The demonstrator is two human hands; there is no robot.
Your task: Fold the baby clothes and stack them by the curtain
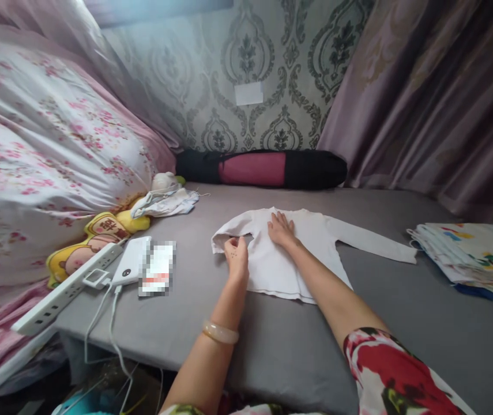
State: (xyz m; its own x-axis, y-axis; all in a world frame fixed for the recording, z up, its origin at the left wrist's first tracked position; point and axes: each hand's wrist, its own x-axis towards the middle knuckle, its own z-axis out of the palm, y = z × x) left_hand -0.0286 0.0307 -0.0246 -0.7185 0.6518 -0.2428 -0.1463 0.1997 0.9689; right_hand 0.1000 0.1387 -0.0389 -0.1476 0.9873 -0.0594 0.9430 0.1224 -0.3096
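A small white long-sleeved shirt [267, 268] lies spread on the grey surface, its neckline toward the wall. Its right-hand sleeve stretches out to the side, while the left-hand sleeve bends down. My left hand [236, 253] pinches the inner edge of that bent sleeve, thumb and fingers closed on the cloth. On the upper chest of the shirt my right hand [281, 230] rests flat with its fingers spread, pressing on the fabric.
To the right lies a folded stack of patterned cloth [475, 253]. A power strip [68, 291], a white power bank [131, 262] with cables, and a blurred packet [157, 270] are at left. A black and maroon roll [250, 169] lies along the wall.
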